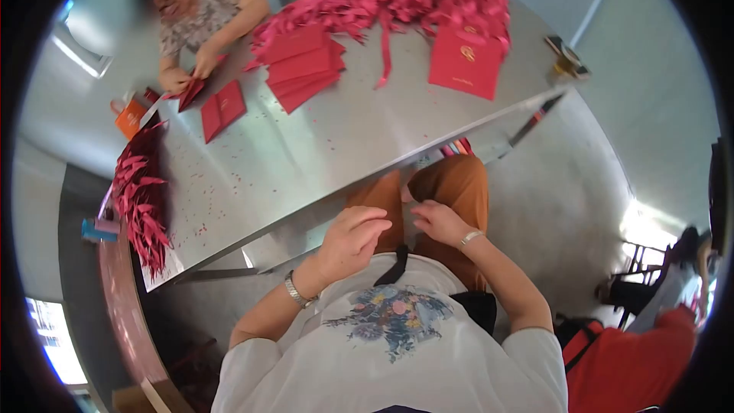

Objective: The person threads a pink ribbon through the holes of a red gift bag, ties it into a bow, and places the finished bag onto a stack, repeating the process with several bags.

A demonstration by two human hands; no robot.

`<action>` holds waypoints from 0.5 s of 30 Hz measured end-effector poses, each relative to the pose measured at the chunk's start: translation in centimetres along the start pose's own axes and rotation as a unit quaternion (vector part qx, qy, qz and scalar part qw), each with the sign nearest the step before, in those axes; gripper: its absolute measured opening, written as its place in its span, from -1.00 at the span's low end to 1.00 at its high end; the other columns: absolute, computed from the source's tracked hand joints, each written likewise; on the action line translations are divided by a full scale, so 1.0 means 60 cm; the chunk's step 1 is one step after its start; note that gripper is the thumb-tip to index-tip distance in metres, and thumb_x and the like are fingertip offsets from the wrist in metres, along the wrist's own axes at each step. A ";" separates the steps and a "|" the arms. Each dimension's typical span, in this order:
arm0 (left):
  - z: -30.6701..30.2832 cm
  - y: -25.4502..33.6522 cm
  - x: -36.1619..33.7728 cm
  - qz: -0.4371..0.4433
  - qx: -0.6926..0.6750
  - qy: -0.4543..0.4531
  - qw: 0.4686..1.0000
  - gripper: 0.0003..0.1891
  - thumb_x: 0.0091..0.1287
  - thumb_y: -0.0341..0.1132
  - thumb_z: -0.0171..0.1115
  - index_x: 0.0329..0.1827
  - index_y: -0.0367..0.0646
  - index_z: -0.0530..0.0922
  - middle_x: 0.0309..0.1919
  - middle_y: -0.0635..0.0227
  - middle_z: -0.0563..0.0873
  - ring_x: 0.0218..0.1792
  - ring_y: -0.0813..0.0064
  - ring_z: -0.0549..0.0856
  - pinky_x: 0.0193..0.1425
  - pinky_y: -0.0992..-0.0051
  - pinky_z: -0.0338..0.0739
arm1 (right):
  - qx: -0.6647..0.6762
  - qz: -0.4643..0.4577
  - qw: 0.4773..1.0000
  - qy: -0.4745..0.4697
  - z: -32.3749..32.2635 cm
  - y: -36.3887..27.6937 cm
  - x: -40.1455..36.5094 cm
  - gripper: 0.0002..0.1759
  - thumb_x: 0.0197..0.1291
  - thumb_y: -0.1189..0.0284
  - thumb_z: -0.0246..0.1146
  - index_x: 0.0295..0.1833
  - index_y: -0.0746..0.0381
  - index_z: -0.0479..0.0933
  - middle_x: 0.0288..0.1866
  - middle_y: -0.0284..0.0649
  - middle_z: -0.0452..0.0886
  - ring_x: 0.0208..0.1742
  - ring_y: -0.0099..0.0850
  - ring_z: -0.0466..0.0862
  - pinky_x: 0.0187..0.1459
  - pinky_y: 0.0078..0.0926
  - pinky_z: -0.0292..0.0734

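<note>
The left hand (352,246) and the right hand (442,223) are hovering bare over the lap, the fingers of the left bending loosely near the thumb, those of the right curling slightly and standing a little apart, with nothing showing in either grasp. The red bag (461,73) is lying flat on the metal desk (283,157), well apart from both hands and beyond the near edge, with a heap of pink-red ribbons (470,0) crowding its far end. It is looking like thin card or stiff paper, so it is probably feeling light, sliding readily on the smooth metal and creasing if squeezed hard; the free near edge or a near corner is offering the best hold, while the soft ribbons are likely to be trailing along. Its gold emblem is reading upright from this side, so the bottom is facing the near edge and the top is pointing away, leaning slightly right; its long axis is seemingly running near to far, though the ribbons are hiding that end. Leftward, a stack of red bags (302,69) is fanning out
</note>
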State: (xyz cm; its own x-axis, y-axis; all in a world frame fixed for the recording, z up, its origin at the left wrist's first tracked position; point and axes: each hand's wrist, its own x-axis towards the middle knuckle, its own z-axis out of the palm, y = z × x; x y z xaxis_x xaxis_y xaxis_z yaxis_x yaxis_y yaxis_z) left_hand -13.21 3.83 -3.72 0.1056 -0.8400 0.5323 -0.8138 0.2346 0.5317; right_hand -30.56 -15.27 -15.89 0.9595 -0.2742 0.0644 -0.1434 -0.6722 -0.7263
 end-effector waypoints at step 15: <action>-0.238 -0.502 0.368 -0.432 0.232 0.140 0.860 -0.51 0.30 -0.02 0.26 -0.04 -0.37 0.60 -0.08 -0.16 0.71 0.05 -0.06 0.68 0.18 0.12 0.53 | -0.133 -0.118 0.968 0.178 -0.239 -0.130 0.291 -0.65 0.16 0.61 0.23 0.10 0.26 0.57 0.07 -0.05 0.64 0.07 -0.10 0.65 0.02 -0.30 0.60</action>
State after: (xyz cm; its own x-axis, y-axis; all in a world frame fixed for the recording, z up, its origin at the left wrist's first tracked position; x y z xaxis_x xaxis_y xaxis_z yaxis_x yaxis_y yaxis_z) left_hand 21.78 -14.81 1.43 0.8660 -0.4371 0.2428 -0.4964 -0.6934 0.5222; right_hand -16.19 -24.66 0.68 0.8352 -0.2793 0.4737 -0.0326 -0.8851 -0.4643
